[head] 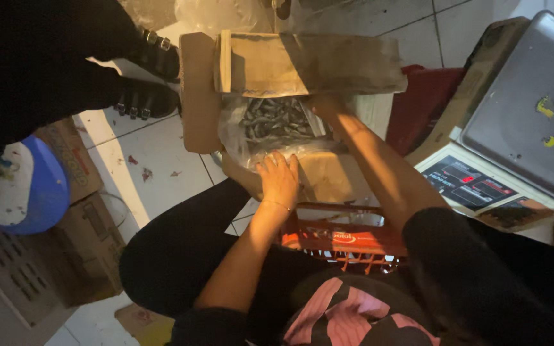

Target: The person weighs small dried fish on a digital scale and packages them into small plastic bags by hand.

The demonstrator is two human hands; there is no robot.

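A: Item 1, cardboard box (328, 176), open top, on floor in front of seated person. Contents?

B: Clear plastic liner bag (232, 128) inside, holding small silvery fish (274, 118), a dense heap. Far flap (309, 64) folded back, likely to keep the opening clear.

A: Hands?

B: Left hand (279, 179) lies flat, fingers spread, on the near box edge, touching liner; not gripping, looks like it steadies the box. Right hand (323, 106) reaches into the box at the fish, under the flap; fingers hidden, can't tell if open or closed.

A: Item 2?

B: Red plastic crate (341, 237), between knees, just beside box; box seems to rest against it. Contents not visible.

A: Surroundings?

B: Digital scale (514, 122) w/ steel pan, right of box, pan bare. Blue-and-white bucket (24, 186) left, on stacked cartons (65, 250). Another person's black buckled shoes (152, 77) at far left of box. White tiled floor (155, 160).
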